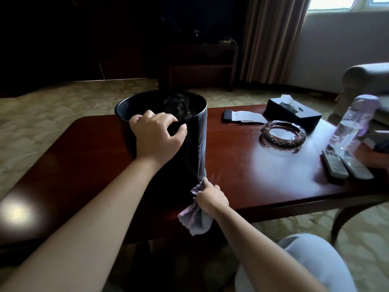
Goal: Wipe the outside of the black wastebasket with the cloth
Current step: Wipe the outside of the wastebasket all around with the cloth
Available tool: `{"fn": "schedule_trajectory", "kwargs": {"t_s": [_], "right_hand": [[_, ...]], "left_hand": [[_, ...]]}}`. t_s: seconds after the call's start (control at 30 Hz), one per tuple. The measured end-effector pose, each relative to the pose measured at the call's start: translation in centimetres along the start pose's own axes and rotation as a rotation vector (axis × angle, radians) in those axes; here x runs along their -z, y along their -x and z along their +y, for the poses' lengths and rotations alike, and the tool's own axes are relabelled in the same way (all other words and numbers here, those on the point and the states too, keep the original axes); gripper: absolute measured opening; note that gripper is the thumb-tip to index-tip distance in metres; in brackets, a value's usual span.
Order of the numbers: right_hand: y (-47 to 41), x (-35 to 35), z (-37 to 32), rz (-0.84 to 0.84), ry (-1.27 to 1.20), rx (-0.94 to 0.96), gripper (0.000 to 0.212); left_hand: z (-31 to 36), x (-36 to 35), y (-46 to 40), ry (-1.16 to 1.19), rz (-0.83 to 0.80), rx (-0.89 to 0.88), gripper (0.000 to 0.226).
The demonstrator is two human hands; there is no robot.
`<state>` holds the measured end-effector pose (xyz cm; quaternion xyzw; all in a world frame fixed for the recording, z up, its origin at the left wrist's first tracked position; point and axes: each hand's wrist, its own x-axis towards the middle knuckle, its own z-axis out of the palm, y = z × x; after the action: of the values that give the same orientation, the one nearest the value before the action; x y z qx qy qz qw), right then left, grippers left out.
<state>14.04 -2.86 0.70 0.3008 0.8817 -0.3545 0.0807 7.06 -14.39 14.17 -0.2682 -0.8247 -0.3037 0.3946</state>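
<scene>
a: nearest item?
b: the right hand (211, 198), fingers curled tight round a bunched cloth (194, 216). the cloth is soft and limp, its loose end hanging below the fist. the upper end touches the lower side wall of the wastebasket (189, 148).
a: the wastebasket's position?
b: upright on the wooden table (242, 175), near its front edge. black, glossy, stiff-walled. judged light, so likely to slide or tip under a sideways rub.
a: is it steadied?
b: yes. the left hand (156, 133) grips the near rim, fingers hooked over the edge, thumb outside. the rim is the sound place to hold; the smooth wall looks slippery.
a: further back?
b: a glass ashtray (283, 134), two remotes (345, 166), a bottle (353, 123) and a tissue box (292, 112), all well apart from the wastebasket.
</scene>
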Motion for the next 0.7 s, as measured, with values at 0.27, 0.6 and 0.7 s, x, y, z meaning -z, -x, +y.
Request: {"fn": "schedule_trajectory", "kwargs": {"t_s": [0.27, 0.6, 0.7], "right_hand": [[1.6, -1.1, 1.1, 0.011, 0.107, 0.118, 0.063], [-0.7, 0.1, 1.0, 0.007, 0.128, 0.089, 0.058], [0.1, -0.3, 1.8, 0.026, 0.199, 0.157, 0.061]], "left_hand": [[-0.1, -0.6, 0.1, -0.034, 0.052, -0.007, 0.034], [-0.2, -0.9, 0.1, -0.037, 0.063, 0.000, 0.035], [-0.2, -1.1, 0.1, -0.057, 0.093, -0.001, 0.034]]}}
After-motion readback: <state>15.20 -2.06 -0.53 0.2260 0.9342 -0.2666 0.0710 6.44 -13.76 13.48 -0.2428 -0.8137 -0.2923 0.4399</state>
